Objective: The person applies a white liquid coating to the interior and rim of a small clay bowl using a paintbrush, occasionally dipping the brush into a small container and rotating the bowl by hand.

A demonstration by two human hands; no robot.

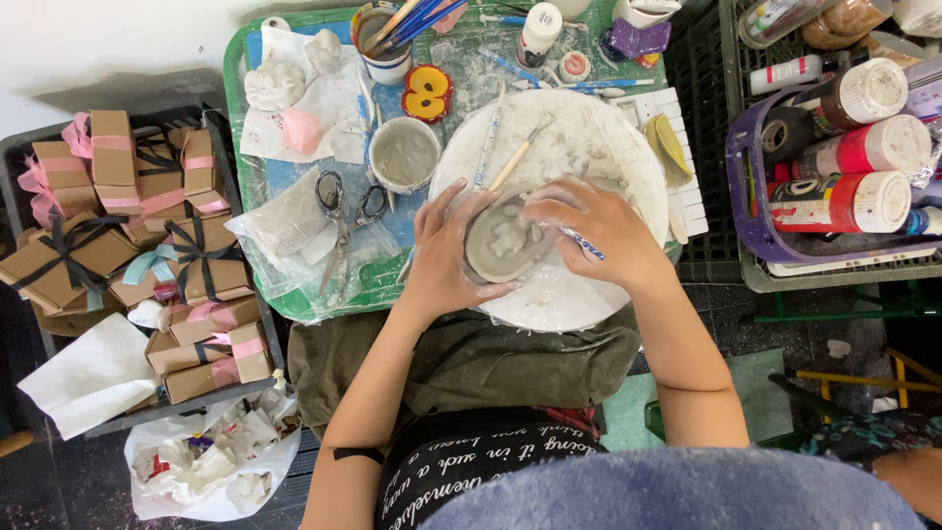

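— Cluttered was the word for your green surface [232, 69]: a cup of brushes [385, 39], a small bowl of grey slip [404, 153], scissors [345, 211] on a plastic sheet, and a white round board [579, 147] in the middle. What did your hands have?

— Your left hand [442, 257] cupped the left edge of a grey clay dish [502, 240], its fingers [446, 211] spread and pressed against the rim. The dish sat on the near part of the white board, between both your hands.

— And your right hand?

— Your right hand [594, 226] lay over the dish's right side, fingers curled together around a thin blue-patterned tool [581, 242] whose shaft crossed your knuckles. You had two more sticks [505, 147] lying on the board just beyond the dish.

— What else was around you?

— Brown ribboned gift boxes [118, 226] were stacked to your left, and paint bottles [844, 167] stood in a purple basket [746, 226] to your right
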